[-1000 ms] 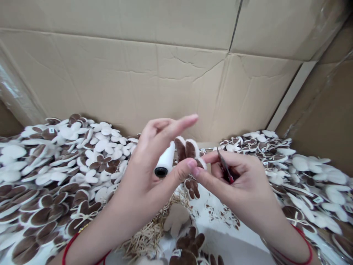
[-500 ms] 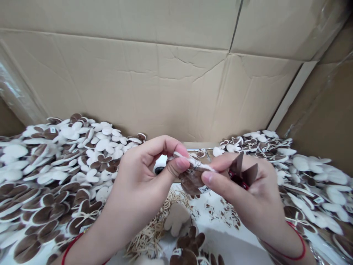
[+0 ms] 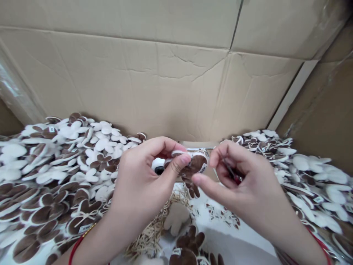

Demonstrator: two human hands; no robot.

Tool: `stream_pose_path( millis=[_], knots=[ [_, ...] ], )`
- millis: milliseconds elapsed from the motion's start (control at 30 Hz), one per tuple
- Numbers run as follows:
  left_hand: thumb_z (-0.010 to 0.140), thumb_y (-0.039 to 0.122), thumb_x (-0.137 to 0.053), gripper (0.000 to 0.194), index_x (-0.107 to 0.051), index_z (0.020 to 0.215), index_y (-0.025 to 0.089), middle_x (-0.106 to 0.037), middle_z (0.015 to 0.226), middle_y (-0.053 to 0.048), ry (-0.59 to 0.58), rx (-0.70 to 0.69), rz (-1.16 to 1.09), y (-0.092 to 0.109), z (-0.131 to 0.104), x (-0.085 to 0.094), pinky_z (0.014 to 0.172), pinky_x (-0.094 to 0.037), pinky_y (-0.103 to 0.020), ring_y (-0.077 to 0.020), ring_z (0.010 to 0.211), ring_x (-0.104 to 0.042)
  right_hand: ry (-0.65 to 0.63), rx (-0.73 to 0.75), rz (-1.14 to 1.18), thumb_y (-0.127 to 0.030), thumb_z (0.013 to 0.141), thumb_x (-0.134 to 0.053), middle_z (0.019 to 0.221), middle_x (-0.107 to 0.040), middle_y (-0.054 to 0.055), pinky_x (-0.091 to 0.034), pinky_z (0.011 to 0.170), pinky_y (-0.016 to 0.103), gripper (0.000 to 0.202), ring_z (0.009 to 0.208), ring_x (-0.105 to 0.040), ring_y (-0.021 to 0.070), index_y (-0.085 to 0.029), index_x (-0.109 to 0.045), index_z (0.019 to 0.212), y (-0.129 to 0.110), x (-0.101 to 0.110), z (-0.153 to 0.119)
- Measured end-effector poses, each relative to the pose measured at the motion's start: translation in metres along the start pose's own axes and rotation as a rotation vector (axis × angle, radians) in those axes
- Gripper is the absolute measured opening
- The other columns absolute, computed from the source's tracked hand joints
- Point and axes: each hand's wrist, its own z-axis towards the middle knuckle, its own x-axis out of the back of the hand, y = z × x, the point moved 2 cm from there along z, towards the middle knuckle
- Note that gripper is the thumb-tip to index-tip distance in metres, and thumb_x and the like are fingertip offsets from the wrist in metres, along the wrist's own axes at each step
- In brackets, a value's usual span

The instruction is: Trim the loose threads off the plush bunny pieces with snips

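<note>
From the head view, your left hand (image 3: 143,176) is closed, thumb and forefinger pinching a brown-and-white plush bow piece (image 3: 194,164) at its top edge. The piece hangs between your two hands, just in front of your right forefinger. Your right hand (image 3: 248,184) is curled around small red-handled scissors (image 3: 233,173) (only a sliver of blade and handle shows between the fingers), its forefinger stretched toward the piece; whether that fingertip touches it you cannot tell.

Directly behind your left thumb a white thread spool (image 3: 157,166) with a dark core peeks out, mostly hidden by the hand. Below and between your hands lies a tangle of pale straw-coloured string (image 3: 154,232), with a beige plush cutout (image 3: 176,219) beside it and more brown pieces (image 3: 190,243) nearer to you. A red cord (image 3: 75,248) circles your left wrist.

To the left of your left hand a deep heap of bows (image 3: 55,173) spreads out, white ones farther away and brown ones closer. To the right of your right hand a second heap (image 3: 303,173) runs along, mostly white, somewhat blurred.

The white surface (image 3: 220,239) shows bare only beneath your right forearm. Beyond both hands a creased cardboard wall (image 3: 165,81) closes off the whole background, with another carton (image 3: 325,110) angled in at the far right.
</note>
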Motion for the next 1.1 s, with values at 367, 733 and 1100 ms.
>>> stream_pose_path(
  millis=[367, 733, 1100],
  knots=[
    [0.083, 0.025, -0.067, 0.009, -0.067, 0.077, 0.018, -0.068, 0.070, 0.002, -0.244, 0.199, -0.322, -0.009, 0.004, -0.003, 0.059, -0.051, -0.016, -0.0107, 0.065, -0.064, -0.281, -0.044, -0.138, -0.037, 0.100, -0.043, 0.062, -0.047, -0.006, -0.029, 0.048, 0.026, 0.029, 0.053, -0.041, 0.0103, -0.023, -0.048, 0.075, -0.002, -0.001, -0.011],
    [0.084, 0.020, -0.067, 0.008, -0.065, 0.077, 0.016, -0.067, 0.070, 0.002, -0.317, 0.256, -0.547, -0.012, 0.005, -0.007, 0.059, -0.050, -0.010, -0.0065, 0.065, -0.061, -0.302, 0.026, -0.119, -0.031, 0.100, -0.045, 0.058, -0.038, -0.007, -0.028, 0.046, 0.025, 0.032, 0.051, -0.037, 0.0087, -0.022, -0.042, 0.069, -0.004, 0.000, -0.010],
    [0.082, 0.020, -0.070, 0.011, -0.066, 0.073, 0.015, -0.065, 0.066, 0.003, -0.368, 0.302, -0.604, -0.012, 0.006, -0.007, 0.058, -0.050, -0.010, -0.0064, 0.062, -0.061, -0.371, 0.001, -0.089, -0.035, 0.100, -0.044, 0.059, -0.040, -0.007, -0.028, 0.047, 0.024, 0.034, 0.053, -0.037, 0.0081, -0.021, -0.042, 0.069, -0.003, 0.002, -0.010]
  ],
)
